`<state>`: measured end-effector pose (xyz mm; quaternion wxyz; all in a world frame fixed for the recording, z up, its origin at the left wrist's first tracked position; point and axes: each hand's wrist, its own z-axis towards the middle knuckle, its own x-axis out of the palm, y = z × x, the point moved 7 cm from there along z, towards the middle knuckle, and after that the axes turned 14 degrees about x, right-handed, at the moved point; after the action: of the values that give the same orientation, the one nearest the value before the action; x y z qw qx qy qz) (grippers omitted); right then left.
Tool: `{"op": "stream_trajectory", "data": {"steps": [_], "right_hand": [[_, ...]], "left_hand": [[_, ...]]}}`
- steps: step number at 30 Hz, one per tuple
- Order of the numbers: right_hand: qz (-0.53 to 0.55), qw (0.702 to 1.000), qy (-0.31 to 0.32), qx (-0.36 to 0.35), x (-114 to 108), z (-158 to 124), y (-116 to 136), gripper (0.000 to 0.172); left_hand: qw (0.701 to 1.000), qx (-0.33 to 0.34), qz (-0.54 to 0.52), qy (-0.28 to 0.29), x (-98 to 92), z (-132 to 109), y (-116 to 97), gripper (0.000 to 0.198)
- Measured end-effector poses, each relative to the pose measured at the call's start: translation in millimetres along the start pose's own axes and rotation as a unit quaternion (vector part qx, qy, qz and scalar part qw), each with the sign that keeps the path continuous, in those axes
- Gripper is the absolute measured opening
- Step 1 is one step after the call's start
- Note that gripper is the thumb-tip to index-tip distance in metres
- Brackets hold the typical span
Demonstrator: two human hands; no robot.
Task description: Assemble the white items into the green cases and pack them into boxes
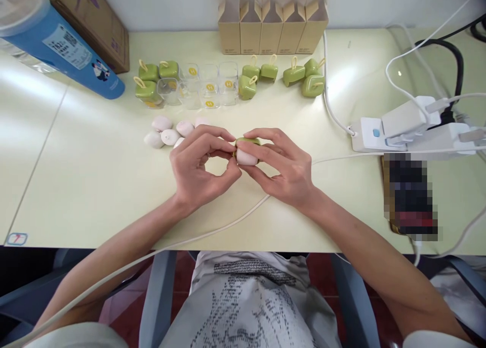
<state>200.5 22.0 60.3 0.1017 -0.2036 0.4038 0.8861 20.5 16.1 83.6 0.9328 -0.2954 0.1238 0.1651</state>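
Observation:
My left hand [197,165] and my right hand [283,168] meet at the table's middle, fingers pinched from both sides on one small piece: a green cap with a pale pink body [246,153] under it. Just left of my left hand lie several loose pink rounded pieces [167,132]. Further back stand green caps with yellow loops [152,82], more green caps [299,77] to the right, and several clear plastic cubes [207,87] between them.
A row of tan cardboard boxes [271,26] stands at the back wall. A blue cylinder [56,44] and a brown carton [100,21] lie at back left. A white power strip [413,127] with cables sits at right; a white cable [228,224] crosses the pale table [94,196].

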Motion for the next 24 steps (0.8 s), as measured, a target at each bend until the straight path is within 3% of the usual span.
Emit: {"op": "stream_trajectory", "data": {"steps": [10, 16, 20, 24], "right_hand": [[0.005, 0.998, 0.051, 0.021, -5, 4, -11, 0.044], [0.020, 0.995, 0.053, 0.082, -6, 7, -25, 0.056], [0.091, 0.986, 0.069, 0.117, -4, 8, -30, 0.044], [0.196, 0.958, 0.113, 0.175, 3, 9, -34, 0.038]], "left_hand": [[0.996, -0.006, -0.079, 0.029, 0.2, -3, 12, 0.019], [0.989, -0.070, -0.127, 0.037, 9.2, -6, 29, 0.029], [0.969, -0.135, -0.206, 0.028, 18.0, -15, 45, 0.042], [0.950, -0.184, -0.250, 0.045, 24.4, -17, 49, 0.050]]}}
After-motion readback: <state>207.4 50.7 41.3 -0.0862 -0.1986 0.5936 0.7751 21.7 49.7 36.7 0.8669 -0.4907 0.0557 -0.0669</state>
